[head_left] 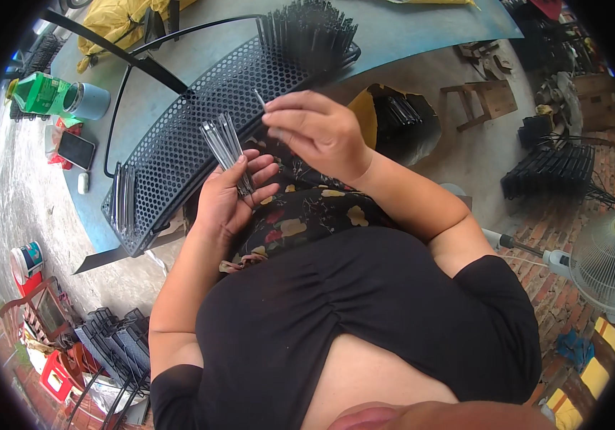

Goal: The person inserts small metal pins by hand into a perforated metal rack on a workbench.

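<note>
My left hand (239, 186) is closed round a bundle of thin metal rods (223, 137), their ends sticking up over the tray edge. To the right and slightly higher, my right hand (320, 132) pinches a single slim metal rod (259, 98) between thumb and fingers. Both hands are in front of a long black perforated metal tray (211, 89) lying across the table. A dense cluster of dark, thin pieces (307, 32) stands at the tray's far right end. More thin rods (125, 199) lean together at its near left end.
The blue table (422, 25) carries a green bottle (39, 93), a light-blue cup (92, 102) and a phone (77, 149) on the left. To the right are a yellow-edged sack (397, 118), a wooden stool (490, 100) and a fan (605, 265). Black racks (114, 344) stand at lower left.
</note>
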